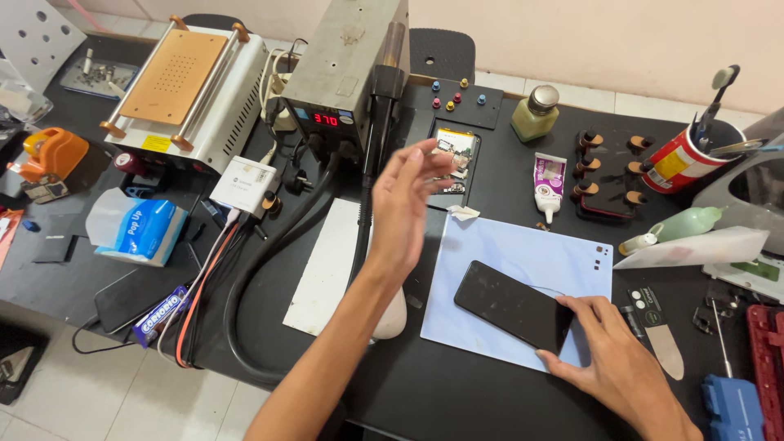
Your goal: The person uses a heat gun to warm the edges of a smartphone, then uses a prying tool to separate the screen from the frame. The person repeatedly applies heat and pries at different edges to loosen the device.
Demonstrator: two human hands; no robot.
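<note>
Right now your right hand [608, 343] lies flat on the near right corner of the black phone [513, 305], fingers spread and pressing on its edge rather than wrapped around it. The phone lies face up and slantwise on the pale blue work mat [523, 253], its far left corner pointing toward the middle of the mat. Your left hand [406, 200] is raised in the air above the desk, open, fingers loosely apart and holding nothing; it hangs over the left edge of the mat, in front of the grey hot air station [343, 73] with its red digits lit. The two hands are well apart.

Just beyond your left hand you can see an opened phone body [457, 159] on a dark holder, its insides showing. To the right of that lies a white glue tube [550, 184] with a purple label, and behind it a small glass bottle [535, 113] of yellowish liquid. A red cup [682, 159] full of tools stands at the far right. On the left side of the black desk [457, 392] sits a white screen separator machine [188, 90] with an orange plate, and nearer to you a blue tissue pack [139, 227]. A thick black hose [261, 269] curves down from the station past a white sheet [327, 265]
</note>
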